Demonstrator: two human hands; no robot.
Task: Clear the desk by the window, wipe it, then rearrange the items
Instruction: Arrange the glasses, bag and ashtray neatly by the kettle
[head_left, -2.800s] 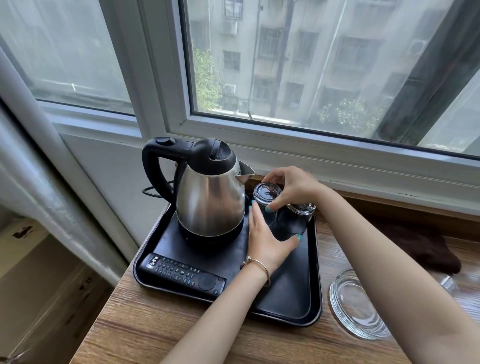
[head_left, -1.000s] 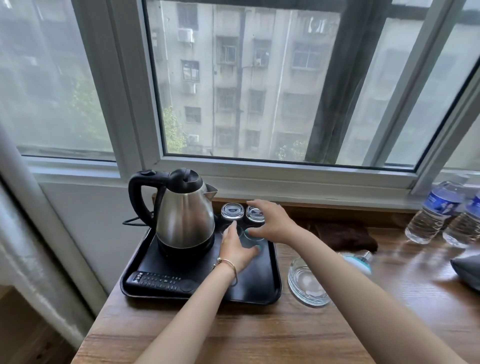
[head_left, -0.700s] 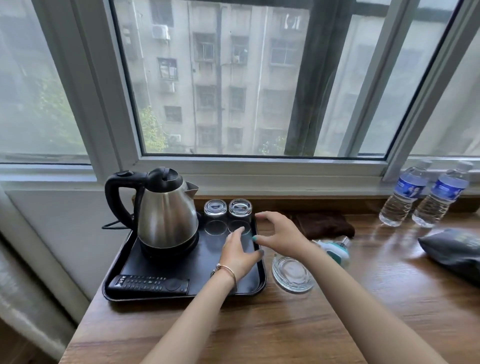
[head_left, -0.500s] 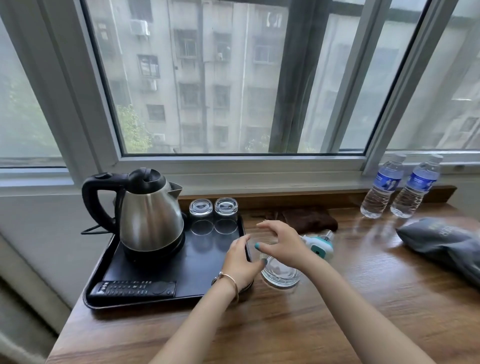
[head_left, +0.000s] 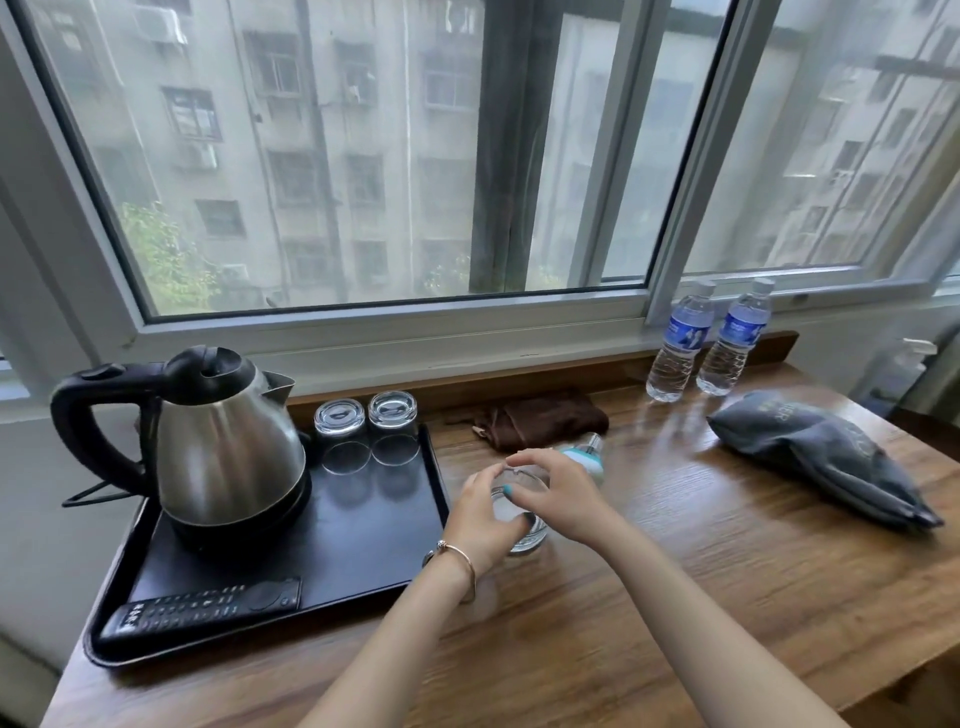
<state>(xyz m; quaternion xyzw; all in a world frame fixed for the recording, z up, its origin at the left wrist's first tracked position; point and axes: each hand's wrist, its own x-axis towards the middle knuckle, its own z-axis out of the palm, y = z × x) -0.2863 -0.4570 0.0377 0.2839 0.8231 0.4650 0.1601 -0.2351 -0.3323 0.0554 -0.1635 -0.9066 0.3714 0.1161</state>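
Note:
A black tray (head_left: 363, 566) lies on the left of the wooden desk (head_left: 701, 571). On it stand a steel kettle (head_left: 223, 441), a remote control (head_left: 202, 610) and two upturned glasses (head_left: 340, 418) (head_left: 392, 410) at its back edge. Just right of the tray sits a glass ashtray (head_left: 524, 535). My left hand (head_left: 485, 519) curls round its left rim and my right hand (head_left: 558, 493) grips its right rim from above. Behind my right hand a small white and teal bottle (head_left: 584, 454) lies partly hidden.
A brown cloth (head_left: 545, 418) lies against the window sill. Two water bottles (head_left: 680, 348) (head_left: 732, 338) stand at the back right. A dark grey bag (head_left: 826, 457) lies on the right of the desk. The kettle's cord trails off the tray's left side.
Both hands left the two glasses on the tray and moved right onto the ashtray. The view swung right, bringing the bottles and grey bag into sight.

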